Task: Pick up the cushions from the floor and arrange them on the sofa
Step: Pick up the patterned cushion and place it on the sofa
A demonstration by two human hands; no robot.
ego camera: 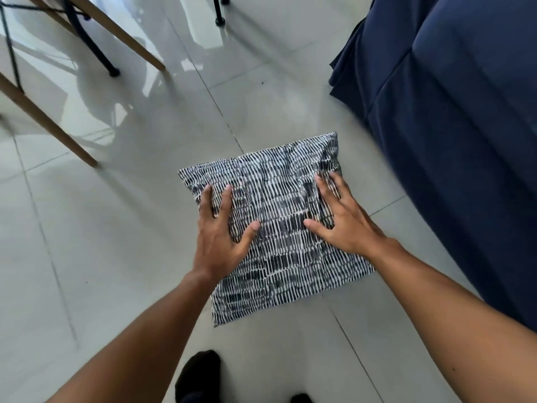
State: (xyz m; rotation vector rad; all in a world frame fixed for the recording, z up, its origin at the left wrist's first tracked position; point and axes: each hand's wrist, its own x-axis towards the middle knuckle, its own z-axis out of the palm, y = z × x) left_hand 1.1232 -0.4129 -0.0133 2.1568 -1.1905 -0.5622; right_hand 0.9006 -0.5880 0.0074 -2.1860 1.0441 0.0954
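Pickup step. Cushion (276, 225) flat on floor (116, 228), sofa (465, 141) at 2 o'clock. My left hand (222, 237) and right hand (343, 225) splayed on top, nothing gripped. Next: curl under edges, lift.

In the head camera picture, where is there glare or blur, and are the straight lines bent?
Head view: bright window glare on the glossy floor tiles at upper left; the wooden legs look slightly smeared; the cushion is sharp; tile joints bow, wide-angle distortion.

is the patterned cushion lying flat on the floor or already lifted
Lying flat on the floor: the cushion sits spread on the tiles, with the left hand and right hand resting open on top.
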